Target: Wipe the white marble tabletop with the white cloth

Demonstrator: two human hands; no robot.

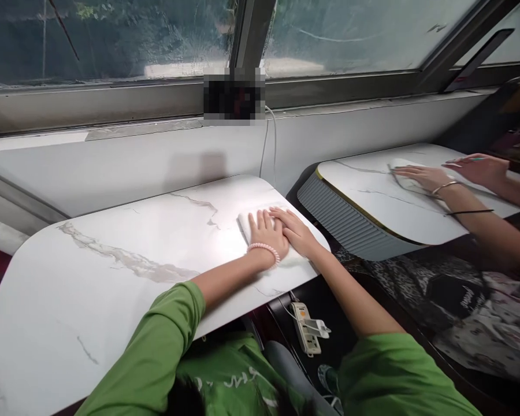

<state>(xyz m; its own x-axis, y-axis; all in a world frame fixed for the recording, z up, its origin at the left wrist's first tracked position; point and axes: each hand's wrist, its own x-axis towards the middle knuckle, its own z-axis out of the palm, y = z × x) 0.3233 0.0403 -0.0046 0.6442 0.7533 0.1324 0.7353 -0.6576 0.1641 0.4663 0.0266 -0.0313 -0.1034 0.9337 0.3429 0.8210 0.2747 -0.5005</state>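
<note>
A white cloth (244,222) lies flat on a white marble-patterned tabletop (156,231), near its right end. My left hand (267,231), with a pink beaded bracelet at the wrist, rests palm down on the cloth with its fingers stretched out. Beside it and touching it, my right hand (298,232) also lies flat on the cloth, fingers extended. The two hands cover much of the cloth, and only its edges show around them.
To the right stands a second marble-patterned table (372,196) with a ribbed side, where another person's hands (429,178) rest around a light cloth. A power strip (305,329) with a plugged-in charger lies below the table edge. Behind runs a windowsill (147,128) with cables.
</note>
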